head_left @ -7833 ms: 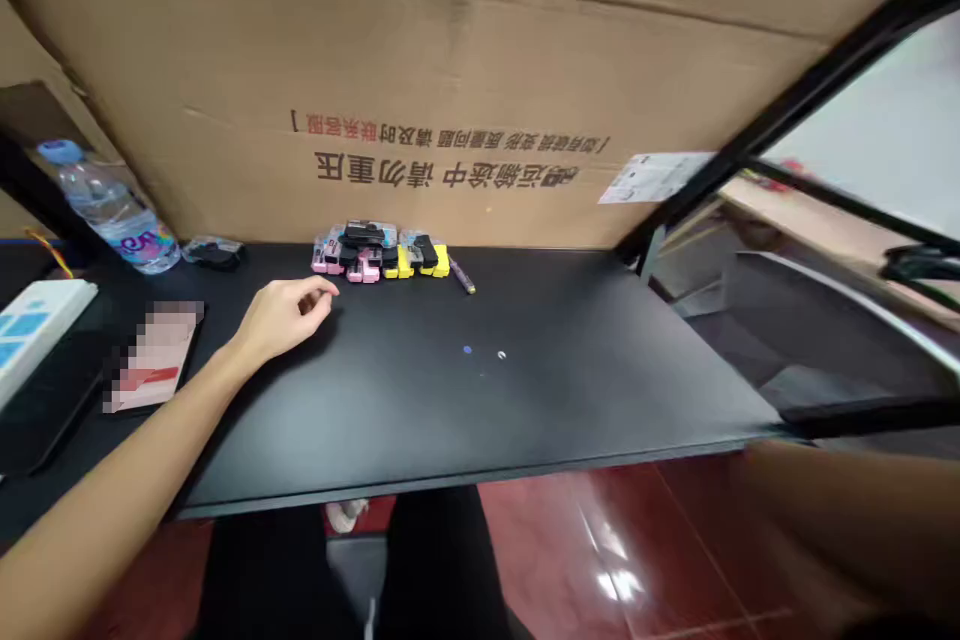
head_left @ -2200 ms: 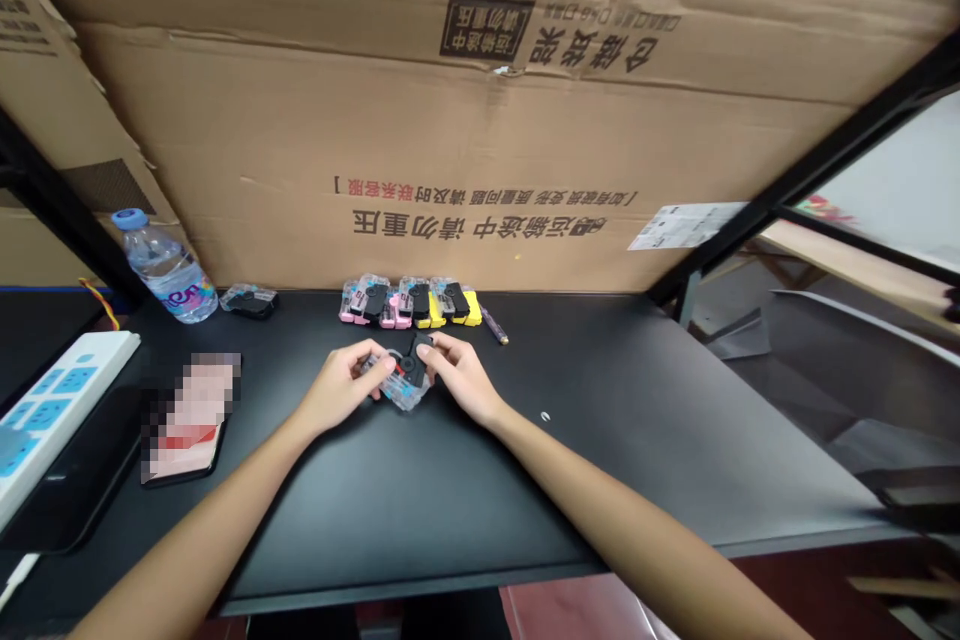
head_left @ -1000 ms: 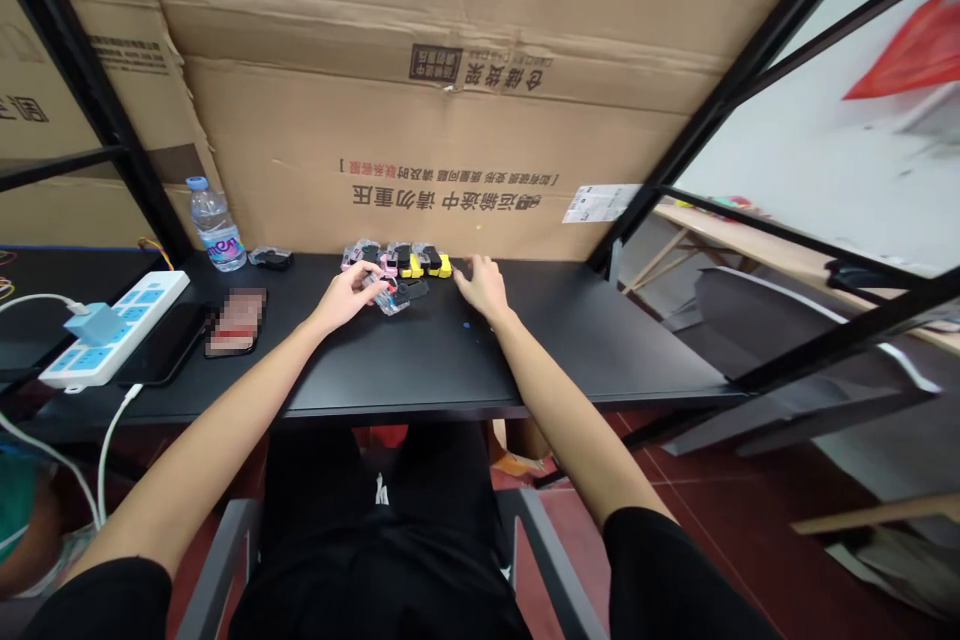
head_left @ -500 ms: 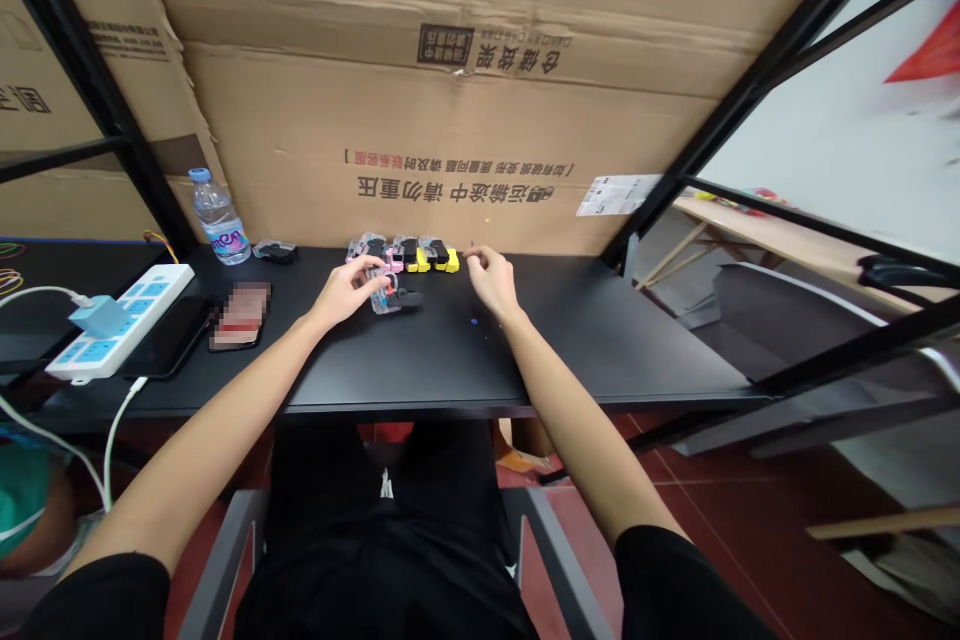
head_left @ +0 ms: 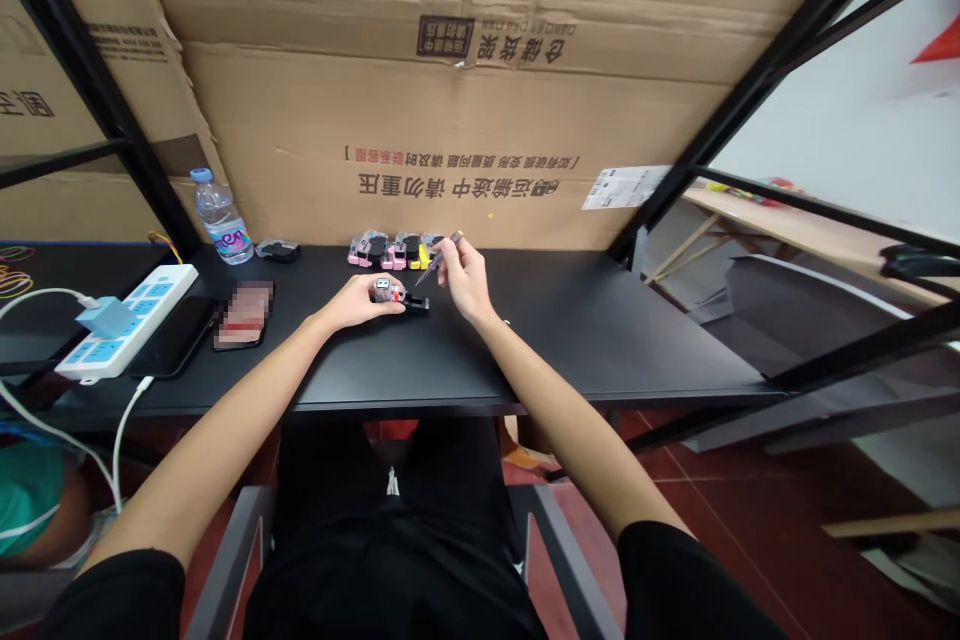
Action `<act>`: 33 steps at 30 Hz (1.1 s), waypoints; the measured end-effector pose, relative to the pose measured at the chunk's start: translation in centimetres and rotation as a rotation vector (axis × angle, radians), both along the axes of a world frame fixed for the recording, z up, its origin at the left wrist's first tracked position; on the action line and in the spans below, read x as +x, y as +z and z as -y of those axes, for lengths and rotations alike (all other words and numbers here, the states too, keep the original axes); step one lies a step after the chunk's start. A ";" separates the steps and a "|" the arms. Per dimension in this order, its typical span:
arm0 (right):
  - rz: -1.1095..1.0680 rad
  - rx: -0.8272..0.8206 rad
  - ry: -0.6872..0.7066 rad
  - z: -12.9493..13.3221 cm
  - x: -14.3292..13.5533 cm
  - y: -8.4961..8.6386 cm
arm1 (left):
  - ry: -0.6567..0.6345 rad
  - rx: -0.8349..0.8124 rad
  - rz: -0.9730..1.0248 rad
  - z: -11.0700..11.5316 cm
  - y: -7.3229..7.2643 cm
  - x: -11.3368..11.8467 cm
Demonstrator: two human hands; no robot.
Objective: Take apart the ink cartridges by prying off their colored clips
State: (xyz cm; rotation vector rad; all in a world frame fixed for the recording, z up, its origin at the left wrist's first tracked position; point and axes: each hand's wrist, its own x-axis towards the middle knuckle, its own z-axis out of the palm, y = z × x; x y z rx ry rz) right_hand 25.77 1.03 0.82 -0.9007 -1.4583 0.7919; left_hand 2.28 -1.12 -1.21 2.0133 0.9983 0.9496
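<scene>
My left hand (head_left: 358, 302) is closed on a small clear device (head_left: 387, 290) with red and black parts, held just over the black table. A black piece (head_left: 417, 303) sticks out from its right side. In my right hand (head_left: 466, 278) is a thin screwdriver-like tool (head_left: 430, 268), its tip slanting down left towards the device without touching it. Behind my hands, several similar devices (head_left: 372, 250) with pink and yellow parts stand in a row against the cardboard. My right fingers partly cover the row's right end.
On the left of the black table (head_left: 570, 340) are a water bottle (head_left: 223, 220), a black and clear item (head_left: 277, 250), a phone (head_left: 244, 316), a black slab (head_left: 171, 338) and a white power strip (head_left: 127, 323) with cables. Cardboard (head_left: 300, 110) rises behind; black frame posts flank it.
My right hand has moved slightly left and now shows the thin tool pointing at the device. My left hand has turned the device and shifted it slightly.
</scene>
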 end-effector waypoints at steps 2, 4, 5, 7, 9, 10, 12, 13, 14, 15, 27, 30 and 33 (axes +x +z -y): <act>-0.020 0.005 0.017 0.1 0.1 -0.1 | -0.018 -0.038 0.004 -0.2 -0.1 -0.2; -0.005 0.030 0.023 0.1 0.1 -0.4 | -0.020 -0.083 0.005 -0.3 -0.2 -0.5; 0.014 0.051 0.025 0.1 0.1 -0.6 | -0.016 -0.100 0.006 -0.3 -0.2 -0.6; 0.067 0.097 0.044 0.1 -0.1 -1.0 | -0.024 -0.118 -0.001 -0.4 -0.3 -0.7; 0.132 0.133 0.088 0.1 -0.2 -1.2 | -0.052 -0.120 -0.008 -0.4 -0.4 -0.7; 0.160 0.146 0.109 0.1 -0.2 -1.3 | -0.064 -0.118 -0.009 -0.4 -0.5 -0.7; 0.196 0.169 0.136 0.2 -0.3 -1.4 | -0.075 -0.117 -0.003 -0.5 -0.6 -0.7; 0.204 0.180 0.140 0.2 -0.3 -1.4 | -0.075 -0.118 0.001 -0.6 -0.6 -0.7; 0.209 0.191 0.140 0.3 -0.2 -1.4 | -0.077 -0.120 0.005 -0.6 -0.6 -0.7; 0.215 0.202 0.140 0.3 -0.2 -1.4 | -0.082 -0.122 0.008 -0.6 -0.7 -0.7; 0.396 0.296 0.302 1.0 0.0 -0.6 | -0.148 -0.164 0.046 -0.7 -0.4 -0.6; 0.415 0.293 0.317 0.9 -0.1 -0.5 | -0.146 -0.171 0.051 -0.8 -0.4 -0.5; 0.303 0.207 0.258 0.2 -0.2 0.1 | -0.120 -0.180 0.052 -0.5 0.0 -0.4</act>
